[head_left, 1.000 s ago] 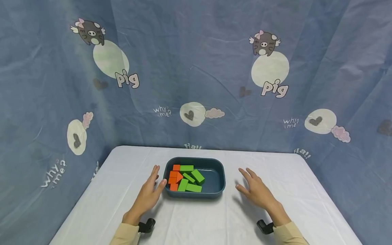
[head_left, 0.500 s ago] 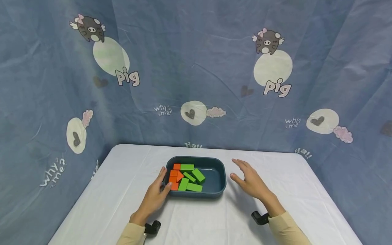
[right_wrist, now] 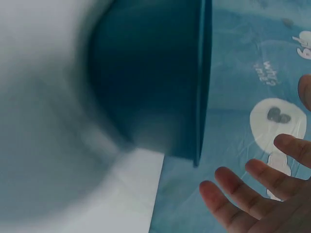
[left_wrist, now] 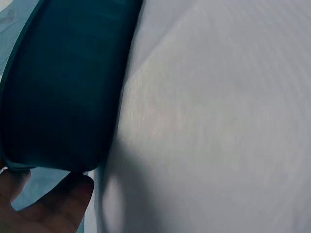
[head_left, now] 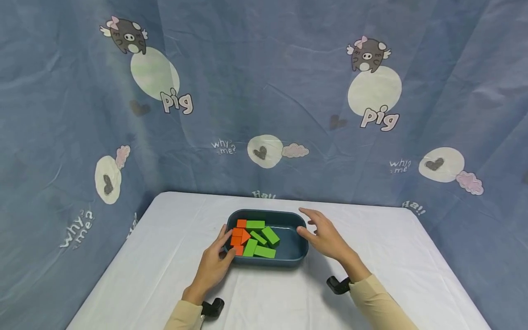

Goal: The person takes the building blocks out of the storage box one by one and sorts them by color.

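The dark blue tray (head_left: 292, 244) sits on a white cloth (head_left: 268, 298), orange blocks (head_left: 237, 240) at its nine o'clock end, green blocks (head_left: 270, 235) nearer its centre. There the left hand (head_left: 211, 266), fingers loosely extended, touches the tray, covering some rim. The right hand (head_left: 327, 237), fingers spread, hovers just beside three o'clock. At twelve hangs a patterned blue curtain (head_left: 231, 110).

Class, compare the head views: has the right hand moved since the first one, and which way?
Yes: judged against the table, the right hand has moved left and forward, toward the tray.
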The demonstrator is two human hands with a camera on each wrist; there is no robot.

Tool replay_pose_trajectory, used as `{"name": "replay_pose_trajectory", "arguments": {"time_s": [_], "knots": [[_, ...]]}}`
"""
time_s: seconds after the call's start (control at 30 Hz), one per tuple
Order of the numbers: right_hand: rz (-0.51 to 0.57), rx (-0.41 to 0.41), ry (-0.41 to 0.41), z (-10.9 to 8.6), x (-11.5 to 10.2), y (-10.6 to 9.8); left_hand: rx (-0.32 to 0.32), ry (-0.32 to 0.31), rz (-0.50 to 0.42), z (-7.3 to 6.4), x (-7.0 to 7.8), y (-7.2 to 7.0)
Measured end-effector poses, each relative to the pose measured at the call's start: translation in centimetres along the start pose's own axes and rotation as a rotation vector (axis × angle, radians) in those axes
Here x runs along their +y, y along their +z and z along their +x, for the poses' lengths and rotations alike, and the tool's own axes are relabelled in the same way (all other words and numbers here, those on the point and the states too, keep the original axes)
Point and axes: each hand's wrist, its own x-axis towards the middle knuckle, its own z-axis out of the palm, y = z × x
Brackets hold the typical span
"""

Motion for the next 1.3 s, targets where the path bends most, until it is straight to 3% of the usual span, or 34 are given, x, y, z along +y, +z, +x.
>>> {"name": "replay_pose_trajectory", "arguments": {"time_s": [0.3, 0.67, 1.3], "knots": [[0.096, -0.031, -0.007, 2.3, -1.6, 0.9, 0.067, -0.049, 0.007, 0.0, 0.4, 0.4], [0.168, -0.044, 0.019, 4.6, -1.9, 2.4, 0.087, -0.066, 0.001, -0.9, 0.9, 0.6], [0.255, -0.034, 0.047, 6.9, -2.1, 4.4, 0.102, -0.042, -0.009, -1.3, 0.5, 0.7]]}}
